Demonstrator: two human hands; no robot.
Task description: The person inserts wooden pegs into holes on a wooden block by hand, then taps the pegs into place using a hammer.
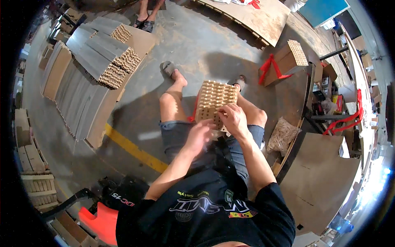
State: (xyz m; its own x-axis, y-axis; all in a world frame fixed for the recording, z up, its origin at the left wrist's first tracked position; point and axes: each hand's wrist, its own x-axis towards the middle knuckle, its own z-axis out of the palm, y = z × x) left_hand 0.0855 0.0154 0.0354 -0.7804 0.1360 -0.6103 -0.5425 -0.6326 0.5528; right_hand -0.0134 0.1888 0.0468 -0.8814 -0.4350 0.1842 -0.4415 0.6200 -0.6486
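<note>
Black, short-sleeved T-shirt fabric (197, 228) is filling the foreground, and beyond it the action is centring on a tan, rectangular block pierced with rows of round holes (203, 115), sitting between the knees above blue denim shorts (173, 133). Pale, knobbed, peg-like pieces (219, 92) are crowding its far part, while dark holes are showing nearer the body.

Right hand (234, 119) now: its fingers are bunching at the block's near right, but they're hiding whatever may be between them, so I'm not able to tell what it's gripping. Left hand (200, 136) is hovering by the near left edge, fingers blurring; whether it's holding anything, I'm not able to tell either.

Handling well here, I'm judging, is depending on keeping the block steady, working one hole at a time, lining each piece up straight and keeping knuckles off neighbouring pieces.

Over to the lettering! White, yellow and multicoloured print is running across the shirt's chest, with small badges beside it. Lower left, a black item with a soft-looking surface (127, 189) is carrying red and white characters. On the right-hand shelving, a red printed package (338, 102) is showing markings too small for reading.
</note>
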